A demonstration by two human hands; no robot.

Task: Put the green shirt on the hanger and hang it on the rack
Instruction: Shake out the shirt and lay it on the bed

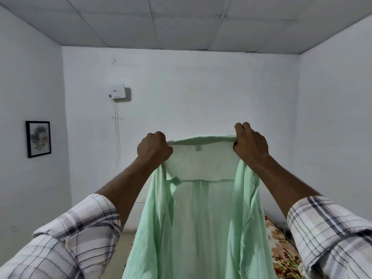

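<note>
You are viewing a room that is glowing with soft, even, cool light. Wide-angle distortion is bending the walls (pixel 30 77) and ceiling (pixel 181 21) toward the edges. The wall box (pixel 116 91) is casting a small shadow rightward. Light is showing faintly through the green shirt (pixel 201 218).

Soft matt cloth everywhere

green shirt (pixel 203 218) looks thin, slightly crinkled cotton; plaid sleeve (pixel 80 234) woven cloth; walls (pixel 191 97) matt paint; bedspread (pixel 281 252) printed fabric

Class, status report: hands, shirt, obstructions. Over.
Left hand and right hand grip green shirt at collar, held up. No hanger or rack in view. Nothing obstructing.
</note>
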